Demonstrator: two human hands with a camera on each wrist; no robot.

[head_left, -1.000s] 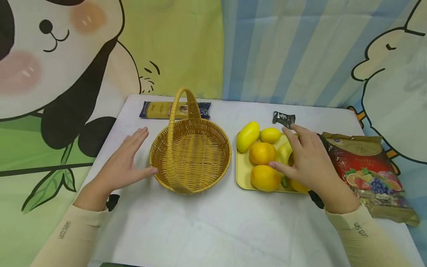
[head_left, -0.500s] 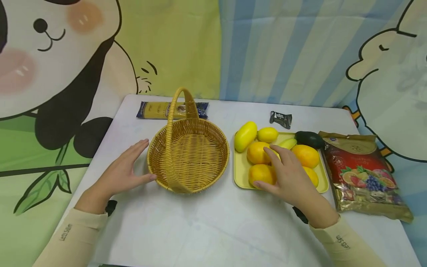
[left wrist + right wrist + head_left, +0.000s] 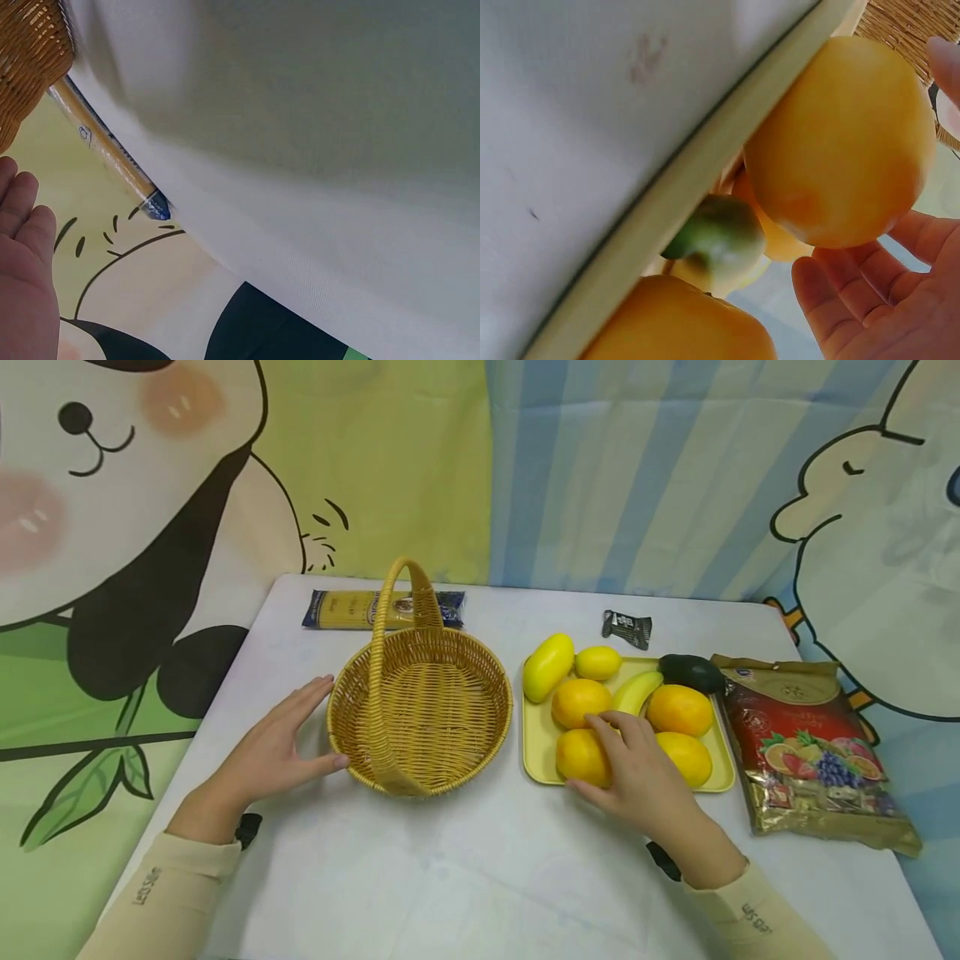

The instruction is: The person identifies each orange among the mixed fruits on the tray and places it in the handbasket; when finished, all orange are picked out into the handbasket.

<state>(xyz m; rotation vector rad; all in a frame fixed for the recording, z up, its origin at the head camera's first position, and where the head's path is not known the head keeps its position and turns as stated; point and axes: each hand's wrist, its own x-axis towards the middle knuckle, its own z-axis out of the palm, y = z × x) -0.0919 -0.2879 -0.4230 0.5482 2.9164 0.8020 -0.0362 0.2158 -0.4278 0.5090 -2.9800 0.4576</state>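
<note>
My right hand (image 3: 594,755) cups the front-left orange fruit (image 3: 573,752) on the yellow tray (image 3: 536,758). The thumb is at the fruit's near side and the fingers curve over its top and right. The right wrist view shows the same fruit (image 3: 840,142) resting against the tray rim (image 3: 705,180), with my curled fingers (image 3: 855,296) just beneath it. My left hand (image 3: 311,728) lies flat with straight fingers against the left wall of the empty wicker basket (image 3: 341,727). In the left wrist view its fingers (image 3: 22,225) show below the basket (image 3: 30,52).
The tray also holds a long yellow fruit (image 3: 547,667), a lemon (image 3: 597,662), a banana (image 3: 636,692), an avocado (image 3: 692,672) and other orange fruits (image 3: 678,710). A snack bag (image 3: 806,752) lies at the right. A small black wrapper (image 3: 626,627) and a pasta packet (image 3: 352,608) lie further back.
My right hand has drawn back from the middle of the tray toward its front-left corner and settled round the front orange fruit. The left hand has stayed at the basket.
</note>
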